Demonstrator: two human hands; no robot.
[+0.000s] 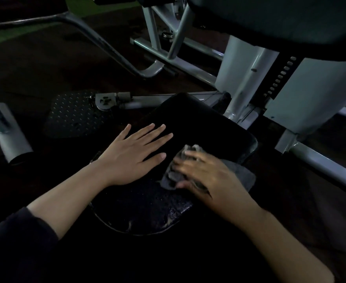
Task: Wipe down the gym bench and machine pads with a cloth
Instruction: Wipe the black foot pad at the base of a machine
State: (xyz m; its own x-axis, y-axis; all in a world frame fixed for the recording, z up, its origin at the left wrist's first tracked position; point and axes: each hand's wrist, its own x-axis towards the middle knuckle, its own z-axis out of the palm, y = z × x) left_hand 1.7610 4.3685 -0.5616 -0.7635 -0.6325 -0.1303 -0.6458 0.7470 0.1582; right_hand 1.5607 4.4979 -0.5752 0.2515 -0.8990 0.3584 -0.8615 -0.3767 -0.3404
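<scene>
setting: gym floor, dimly lit. evidence: pale grey steel machine frame [247, 78] at right of frame, its upright carrying a row of adjustment holes [280, 76]; black padded seat [198, 123] at centre, low to the ground; dimpled black footplate [74, 115] at centre left; pulley bracket with taut cable [110, 99] just beside the footplate; bent tubular bar [98, 37] across upper left; dark rubber flooring [35, 64]; strip of green turf [98, 6] along top left edge.

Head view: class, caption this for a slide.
Left hand flat on the black pad; right hand wipes with a grey cloth.
</scene>
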